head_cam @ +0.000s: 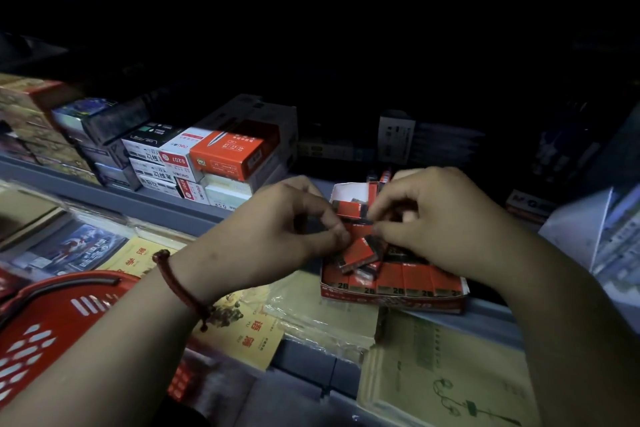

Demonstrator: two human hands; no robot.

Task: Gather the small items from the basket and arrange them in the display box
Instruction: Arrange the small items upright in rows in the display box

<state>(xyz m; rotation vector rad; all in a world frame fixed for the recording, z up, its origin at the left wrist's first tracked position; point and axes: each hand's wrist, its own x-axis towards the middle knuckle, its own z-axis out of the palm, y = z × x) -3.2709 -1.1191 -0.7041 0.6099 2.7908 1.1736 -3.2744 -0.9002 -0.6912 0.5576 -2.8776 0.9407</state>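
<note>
An open red display box marked "2B" sits on the grey shelf edge at centre right, with several small red-and-black packs standing in a row inside. Both hands hover over it. My left hand pinches the left end of a loose red-and-black pack lying tilted on top of the row. My right hand pinches small packs at the middle of the box with curled fingers. The red plastic basket stands at lower left; its contents are hidden by my left forearm.
Stacked stationery boxes, one orange, fill the shelf to the left behind the hands. Yellow and green notebooks in plastic sleeves lie below the display box. A white packet leans at right. The shelf's back is dark.
</note>
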